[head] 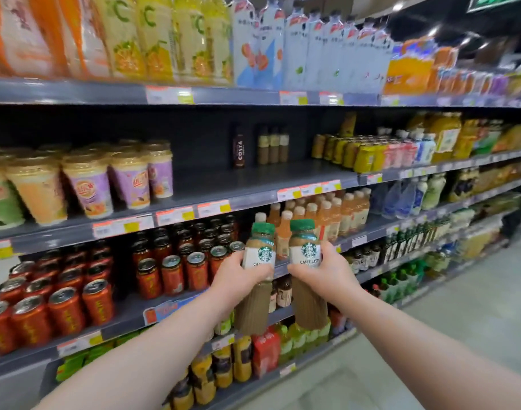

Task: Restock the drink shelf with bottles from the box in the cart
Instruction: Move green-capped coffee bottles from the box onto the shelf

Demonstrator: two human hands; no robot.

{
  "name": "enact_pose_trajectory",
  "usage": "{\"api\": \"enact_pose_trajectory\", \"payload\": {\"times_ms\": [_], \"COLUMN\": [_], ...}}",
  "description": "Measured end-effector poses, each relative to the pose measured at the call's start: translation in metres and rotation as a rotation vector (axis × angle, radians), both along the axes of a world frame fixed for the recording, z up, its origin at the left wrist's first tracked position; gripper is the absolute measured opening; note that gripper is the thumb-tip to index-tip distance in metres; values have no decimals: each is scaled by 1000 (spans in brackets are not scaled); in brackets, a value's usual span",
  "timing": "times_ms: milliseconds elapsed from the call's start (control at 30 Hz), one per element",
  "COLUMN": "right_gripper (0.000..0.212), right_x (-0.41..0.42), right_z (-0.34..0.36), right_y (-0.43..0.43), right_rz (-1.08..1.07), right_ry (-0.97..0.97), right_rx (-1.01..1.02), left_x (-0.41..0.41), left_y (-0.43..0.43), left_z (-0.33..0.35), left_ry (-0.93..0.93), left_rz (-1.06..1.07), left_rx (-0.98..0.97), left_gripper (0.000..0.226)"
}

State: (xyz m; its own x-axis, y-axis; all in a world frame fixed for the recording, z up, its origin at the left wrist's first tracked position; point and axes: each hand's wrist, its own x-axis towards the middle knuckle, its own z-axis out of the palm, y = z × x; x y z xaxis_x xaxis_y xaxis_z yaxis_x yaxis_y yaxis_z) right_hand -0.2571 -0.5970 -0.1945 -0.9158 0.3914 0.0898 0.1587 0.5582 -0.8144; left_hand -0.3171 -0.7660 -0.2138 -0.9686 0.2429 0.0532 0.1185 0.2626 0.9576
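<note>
Head view: both bare forearms reach forward from the lower edge and converge at mid-frame. The left grip (238, 276) is wrapped round the waist of a green-capped clear plastic bottle of beige-brown coffee with a white label (260, 251), thumb on the near face and fingers curled behind. The right grip (327, 270) holds a second, matching green-capped coffee bottle (305, 250) the same way. Both labels face the camera with the green Starbucks roundel. The right one reads "CAFFE LATTE"; on the left only "CAFFE" is legible. The bottles stand caps up with long axes near vertical and tops leaning slightly toward each other. They are close side by side with a narrow gap showing. Both are held in the air in front of the shelving, level with the row of red-orange drink cans (67, 309) and the cream-capped orange tea bottles (327, 214). Above them, the dark grey metal shelf (223, 179) carries a dark brown bottle marked "COSTA" (238, 146) at the back, with three small brown bottles (273, 145) just beside it. Price-tag text is too blurred to read.
</note>
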Motion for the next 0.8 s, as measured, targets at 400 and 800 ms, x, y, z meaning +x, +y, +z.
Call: {"api": "enact_pose_trajectory", "payload": {"times_ms": [400, 800], "right_gripper": [47, 49], "right_x": [-124, -268], "right_z": [43, 76], "right_y": [104, 172], "right_rz": [-114, -151], "right_ry": [38, 89], "right_rx": [88, 80], "left_x": [-154, -292], "left_y": [132, 178], "left_z": [47, 75], "left_ry": [20, 93], "left_rz": [-145, -158], "left_rx": [152, 176], "left_gripper": [41, 19]}}
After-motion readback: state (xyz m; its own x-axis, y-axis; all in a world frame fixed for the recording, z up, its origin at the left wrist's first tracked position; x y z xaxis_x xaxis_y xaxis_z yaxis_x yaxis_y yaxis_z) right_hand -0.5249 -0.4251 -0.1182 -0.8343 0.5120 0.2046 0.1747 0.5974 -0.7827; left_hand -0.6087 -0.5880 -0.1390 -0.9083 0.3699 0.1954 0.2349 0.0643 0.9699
